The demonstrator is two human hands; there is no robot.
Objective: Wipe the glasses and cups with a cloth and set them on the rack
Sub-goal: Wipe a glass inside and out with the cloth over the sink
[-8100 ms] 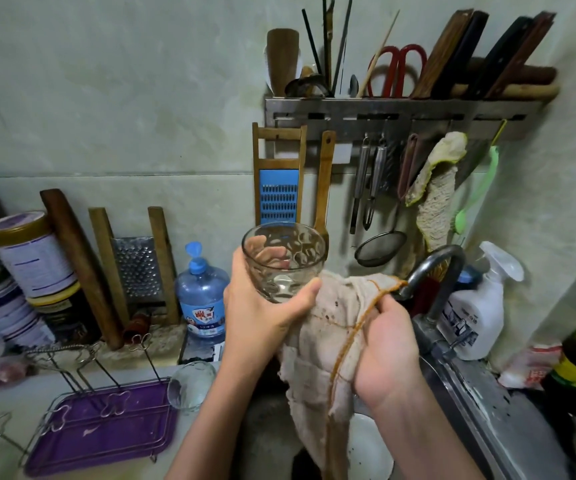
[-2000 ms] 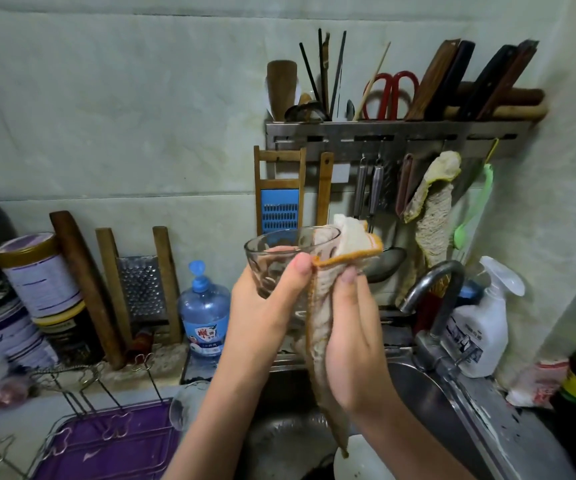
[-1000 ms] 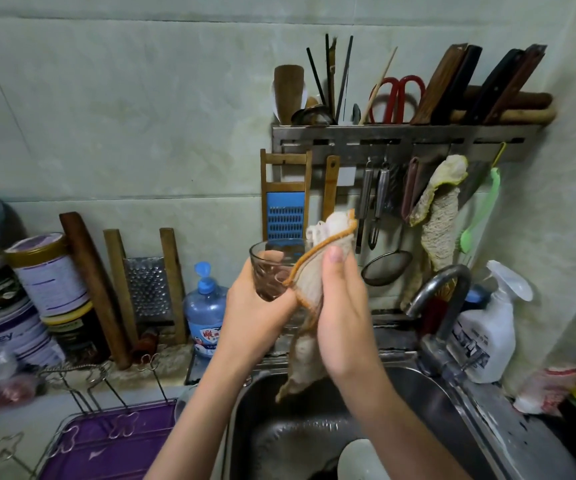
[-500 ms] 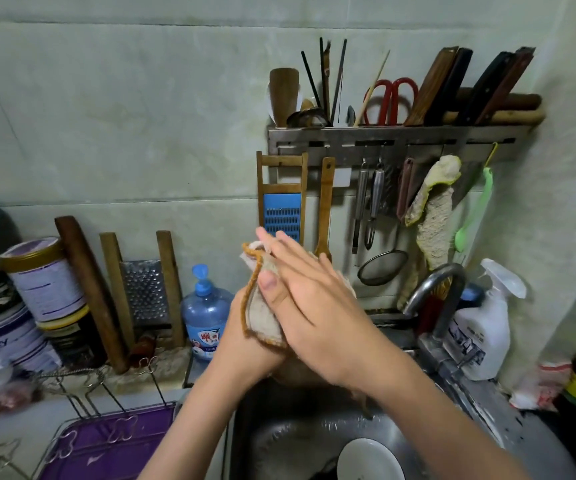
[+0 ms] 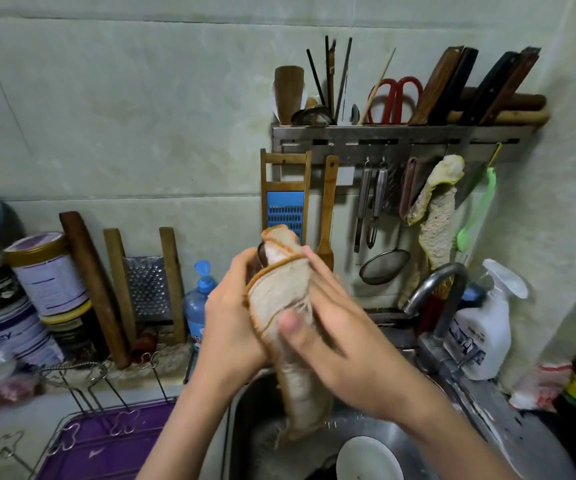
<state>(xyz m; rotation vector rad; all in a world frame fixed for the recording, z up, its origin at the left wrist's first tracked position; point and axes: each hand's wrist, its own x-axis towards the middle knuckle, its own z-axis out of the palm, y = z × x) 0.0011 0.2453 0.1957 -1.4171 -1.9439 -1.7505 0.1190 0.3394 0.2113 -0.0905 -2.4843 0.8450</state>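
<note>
Change since earlier frames: the cloth point(image 5: 279, 296), folded over only one side of the rim a second before, had been drawn round nearly the whole glass point(image 5: 261, 258); the right hand point(image 5: 342, 344) had shifted from lying across the top of the bundle to its right flank
Head view, glass: held in the air above the sink point(image 5: 245, 407), between both hands; only a dark sliver of it showed at the upper left of the cloth
Cloth: beige with an orange hem, wrapped over the glass; its loose tail hung down into the basin
Left hand point(image 5: 234, 317): fingers curled round the left side of the glass, gripping it, with the thumb side against the cloth hem
Right hand: holding the cloth against the glass, thumb pressed on the front of the fabric, fingers extended along the far right side
Rack point(image 5: 82, 393): wire frame over a purple tray point(image 5: 113, 445) at lower left, on the counter beside the sink, well apart from the glass
Sink contents: a white bowl point(image 5: 366, 459) lay in the basin, below the cloth tail
Faucet point(image 5: 435, 289): curved spout to the right of the hands, with a white spray bottle point(image 5: 484, 327) just beside it
Back wall: a metal rail point(image 5: 401, 138) carried knives, scissors and hanging utensils
</note>
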